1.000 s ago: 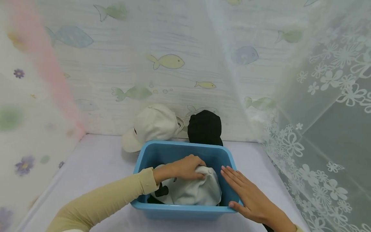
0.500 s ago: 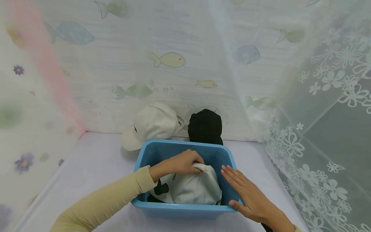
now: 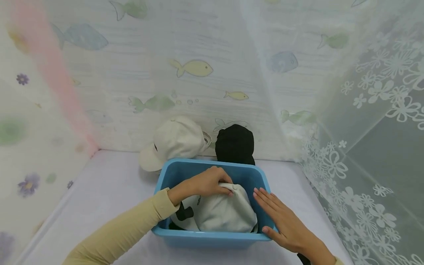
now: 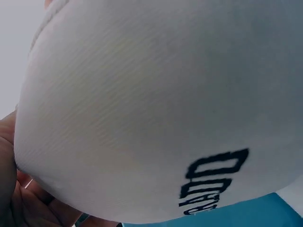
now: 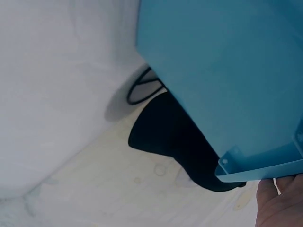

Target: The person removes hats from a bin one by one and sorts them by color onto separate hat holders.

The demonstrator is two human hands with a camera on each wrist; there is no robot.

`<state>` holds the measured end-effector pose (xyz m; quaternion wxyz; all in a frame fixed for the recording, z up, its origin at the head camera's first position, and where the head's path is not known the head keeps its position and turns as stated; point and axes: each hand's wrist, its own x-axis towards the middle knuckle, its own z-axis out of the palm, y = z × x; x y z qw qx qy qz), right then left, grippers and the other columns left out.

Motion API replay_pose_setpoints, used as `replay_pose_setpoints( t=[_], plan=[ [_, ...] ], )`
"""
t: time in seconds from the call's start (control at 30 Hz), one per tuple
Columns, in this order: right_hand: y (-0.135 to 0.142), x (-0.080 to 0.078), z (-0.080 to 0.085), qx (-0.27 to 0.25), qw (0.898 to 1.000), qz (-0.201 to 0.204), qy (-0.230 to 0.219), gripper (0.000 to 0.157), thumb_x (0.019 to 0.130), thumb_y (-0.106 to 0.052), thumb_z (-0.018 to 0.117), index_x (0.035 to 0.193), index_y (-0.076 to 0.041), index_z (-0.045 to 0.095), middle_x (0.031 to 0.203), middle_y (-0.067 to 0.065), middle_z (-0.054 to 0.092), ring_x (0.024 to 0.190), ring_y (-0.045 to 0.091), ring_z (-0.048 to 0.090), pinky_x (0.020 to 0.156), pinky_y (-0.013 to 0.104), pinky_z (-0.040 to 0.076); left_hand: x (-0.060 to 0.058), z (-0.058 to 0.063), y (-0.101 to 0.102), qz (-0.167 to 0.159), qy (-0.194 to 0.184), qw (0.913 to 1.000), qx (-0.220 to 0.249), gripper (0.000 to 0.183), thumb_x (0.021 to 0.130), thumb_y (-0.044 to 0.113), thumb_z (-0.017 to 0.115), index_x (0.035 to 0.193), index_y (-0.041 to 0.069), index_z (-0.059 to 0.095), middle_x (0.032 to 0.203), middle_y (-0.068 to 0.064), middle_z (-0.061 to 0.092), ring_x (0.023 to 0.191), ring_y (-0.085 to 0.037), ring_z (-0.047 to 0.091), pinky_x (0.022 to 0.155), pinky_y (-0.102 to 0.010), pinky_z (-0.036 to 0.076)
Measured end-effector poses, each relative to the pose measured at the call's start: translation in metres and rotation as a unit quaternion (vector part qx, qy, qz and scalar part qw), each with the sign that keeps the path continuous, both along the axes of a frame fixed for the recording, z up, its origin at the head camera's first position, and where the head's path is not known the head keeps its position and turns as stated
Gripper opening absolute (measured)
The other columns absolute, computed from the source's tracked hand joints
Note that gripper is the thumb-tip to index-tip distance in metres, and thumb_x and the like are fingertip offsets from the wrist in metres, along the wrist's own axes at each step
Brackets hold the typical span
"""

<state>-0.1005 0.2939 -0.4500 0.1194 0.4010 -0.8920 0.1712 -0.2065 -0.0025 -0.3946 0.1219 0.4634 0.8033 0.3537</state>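
Observation:
In the head view my left hand (image 3: 209, 182) reaches into a blue plastic bin (image 3: 215, 236) and pinches the crown of a white baseball cap (image 3: 226, 213). The cap sits tilted inside the bin, its brim to the left with a dark patch on it. Something dark beneath the cap is mostly hidden. Black lettering on the white cap (image 4: 142, 104) fills much of the left wrist view. My right hand (image 3: 287, 225) rests on the bin's right rim, fingers straight. From the right wrist, the bin's outer wall (image 5: 222, 85) is seen close, with the hand at its rim.
Behind the bin stand a cream baseball cap (image 3: 179, 140) and a black cap (image 3: 234, 144), side by side against the fish-print curtain (image 3: 195, 40). A white cloth (image 3: 116, 184) covers the surface. Flower-patterned sheer fabric (image 3: 374, 169) hangs at the right.
My left hand has risen a little, lifting the white cap's crown slightly within the bin. The cap's lower right part has shifted a little to the right. My right hand keeps its place.

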Motion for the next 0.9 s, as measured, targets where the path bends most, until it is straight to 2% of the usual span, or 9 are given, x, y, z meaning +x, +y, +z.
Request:
replay_pose_setpoints(
  t=[0.27,0.5,0.7,0.9],
  plan=[
    [0.0,0.001,-0.002,0.001,1.0,-0.009,-0.004,0.072,0.102,-0.035,0.056,0.159,-0.002,0.03,0.164,0.015,0.033,0.156,0.025,0.02,0.126,0.023,0.001,-0.004,0.007,-0.011,0.006,-0.009,0.9995,0.03,0.008,0.095,0.016,0.074,0.094,0.01,0.079,0.079,0.005,0.07,0.065,-0.002,0.053,0.061,-0.019,0.046],
    [0.002,0.001,-0.002,0.004,1.0,-0.013,-0.008,0.073,0.1,-0.033,0.058,0.16,-0.002,0.029,0.164,0.016,0.033,0.157,0.022,0.018,0.126,0.023,0.002,-0.002,0.017,-0.022,0.026,-0.019,0.997,0.071,0.014,0.095,0.013,0.073,0.106,0.008,0.079,0.09,0.0,0.075,0.069,-0.004,0.061,0.063,-0.021,0.052],
    [0.003,0.003,-0.004,0.004,1.0,-0.017,-0.005,0.072,0.102,-0.035,0.054,0.161,-0.004,0.026,0.165,0.015,0.031,0.157,0.022,0.018,0.126,0.022,0.002,0.001,0.027,-0.029,0.03,-0.031,0.9942,0.098,0.017,0.096,0.012,0.071,0.111,0.006,0.078,0.101,-0.004,0.077,0.079,-0.005,0.066,0.071,-0.024,0.058],
    [0.002,0.001,-0.006,-0.002,1.0,-0.018,0.001,0.072,0.102,-0.034,0.055,0.161,-0.006,0.026,0.165,0.016,0.032,0.156,0.023,0.019,0.126,0.022,0.002,0.0,0.038,-0.039,0.039,-0.014,0.9911,0.127,0.018,0.097,0.01,0.07,0.111,0.004,0.078,0.103,-0.007,0.077,0.08,-0.006,0.066,0.071,-0.025,0.058]
  ],
)
